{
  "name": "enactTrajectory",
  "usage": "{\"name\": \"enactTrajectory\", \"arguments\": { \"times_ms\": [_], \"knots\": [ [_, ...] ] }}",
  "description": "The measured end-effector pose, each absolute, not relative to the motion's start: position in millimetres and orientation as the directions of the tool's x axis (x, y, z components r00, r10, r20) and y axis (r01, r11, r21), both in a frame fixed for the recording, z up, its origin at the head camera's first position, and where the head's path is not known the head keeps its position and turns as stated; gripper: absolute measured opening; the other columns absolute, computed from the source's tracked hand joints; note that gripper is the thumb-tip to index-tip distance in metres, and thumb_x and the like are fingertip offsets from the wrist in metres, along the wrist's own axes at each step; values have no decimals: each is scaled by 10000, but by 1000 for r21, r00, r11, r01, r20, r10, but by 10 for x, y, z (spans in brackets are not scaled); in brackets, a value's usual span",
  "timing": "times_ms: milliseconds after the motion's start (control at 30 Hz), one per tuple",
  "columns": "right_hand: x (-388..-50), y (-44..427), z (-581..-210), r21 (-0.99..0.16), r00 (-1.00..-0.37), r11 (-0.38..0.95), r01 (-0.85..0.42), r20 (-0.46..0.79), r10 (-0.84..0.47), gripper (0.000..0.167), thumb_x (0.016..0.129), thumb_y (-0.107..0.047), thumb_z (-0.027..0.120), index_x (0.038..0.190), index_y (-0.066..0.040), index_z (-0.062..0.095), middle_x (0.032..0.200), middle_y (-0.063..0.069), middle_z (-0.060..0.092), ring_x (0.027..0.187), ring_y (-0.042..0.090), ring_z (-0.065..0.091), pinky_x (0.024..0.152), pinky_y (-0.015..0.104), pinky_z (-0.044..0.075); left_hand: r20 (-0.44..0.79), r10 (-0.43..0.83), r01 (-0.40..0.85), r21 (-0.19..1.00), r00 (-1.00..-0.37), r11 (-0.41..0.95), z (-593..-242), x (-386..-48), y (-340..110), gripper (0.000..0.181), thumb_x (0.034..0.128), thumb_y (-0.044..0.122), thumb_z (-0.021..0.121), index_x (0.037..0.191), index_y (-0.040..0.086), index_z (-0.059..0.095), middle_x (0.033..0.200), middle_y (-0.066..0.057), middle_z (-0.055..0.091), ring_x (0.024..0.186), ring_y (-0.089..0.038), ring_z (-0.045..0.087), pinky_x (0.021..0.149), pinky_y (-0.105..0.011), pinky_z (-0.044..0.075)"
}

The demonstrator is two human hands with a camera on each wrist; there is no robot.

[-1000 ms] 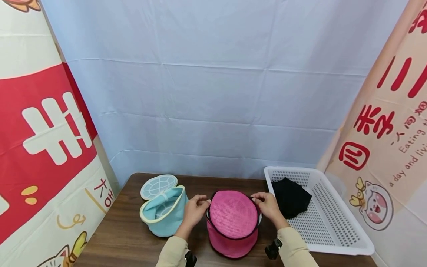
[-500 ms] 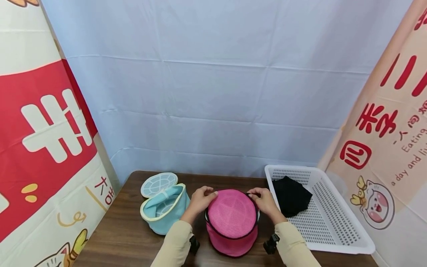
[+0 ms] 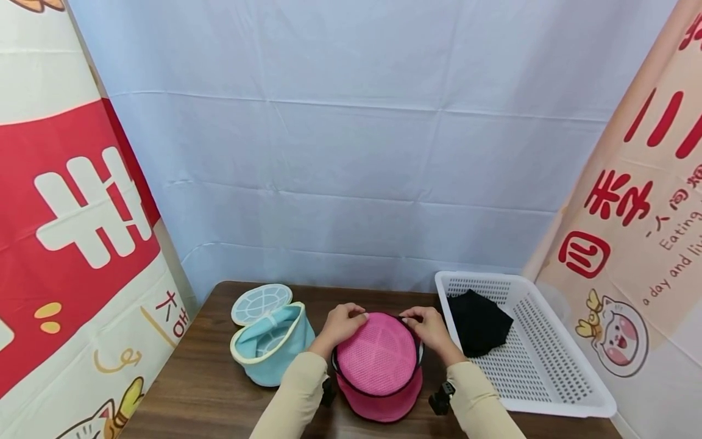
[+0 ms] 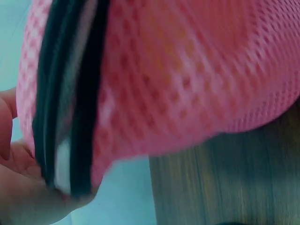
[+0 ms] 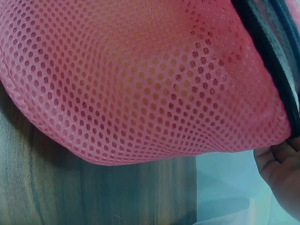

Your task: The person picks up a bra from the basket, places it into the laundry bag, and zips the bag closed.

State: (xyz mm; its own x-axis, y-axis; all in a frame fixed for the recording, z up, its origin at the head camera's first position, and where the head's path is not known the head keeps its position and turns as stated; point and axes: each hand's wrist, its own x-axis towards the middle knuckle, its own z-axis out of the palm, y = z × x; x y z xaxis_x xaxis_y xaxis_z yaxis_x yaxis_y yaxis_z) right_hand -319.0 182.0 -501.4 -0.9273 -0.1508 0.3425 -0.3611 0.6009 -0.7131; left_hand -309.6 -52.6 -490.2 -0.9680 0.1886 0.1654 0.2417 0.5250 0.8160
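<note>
A pink mesh bag (image 3: 377,353) with black-trimmed edges stands on the table, its round lid on top and tilted. My left hand (image 3: 343,325) pinches the far left part of the black rim; in the left wrist view its fingers (image 4: 28,187) lie along the dark trim. At the far right of the rim, my right hand (image 3: 429,329) holds the edge between thumb and fingers. In the right wrist view the mesh side (image 5: 140,93) fills most of the picture, with the right hand (image 5: 281,173) at the trim.
Left of the pink bag, a light blue bag (image 3: 274,347) with pale yellow trim stands with its round lid (image 3: 262,303) folded back. A white perforated basket (image 3: 548,360) on the right holds a black cloth item (image 3: 479,323). Beneath them is a brown wooden table (image 3: 192,366).
The pink lid has shifted slightly left and tilted. My left hand has moved right and away along its rim, and my right hand has moved a little left and away.
</note>
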Motion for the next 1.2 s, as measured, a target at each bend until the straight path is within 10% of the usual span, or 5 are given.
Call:
{"name": "enactTrajectory", "arguments": {
  "times_ms": [567,1200],
  "knots": [
    [-3156,1806,-4985,-743,-939,577,-340,301,-167,87,809,-21,671,839,-79,728,852,28,680,844,198,596,731,345,441,182,97,206,838,-978,505,-4987,-3080,-437,60,848,167,617,803,154,656,789,44,602,720,-138,526,677,-336,421],
    [-3077,1955,-4793,-654,-877,587,-477,308,-370,152,816,-4,614,863,-80,737,841,7,677,763,137,601,667,292,468,-42,55,-32,984,-998,178,-4933,-2983,-404,106,814,114,585,794,16,621,778,-41,568,736,-157,490,679,-320,393]
  ]
}}
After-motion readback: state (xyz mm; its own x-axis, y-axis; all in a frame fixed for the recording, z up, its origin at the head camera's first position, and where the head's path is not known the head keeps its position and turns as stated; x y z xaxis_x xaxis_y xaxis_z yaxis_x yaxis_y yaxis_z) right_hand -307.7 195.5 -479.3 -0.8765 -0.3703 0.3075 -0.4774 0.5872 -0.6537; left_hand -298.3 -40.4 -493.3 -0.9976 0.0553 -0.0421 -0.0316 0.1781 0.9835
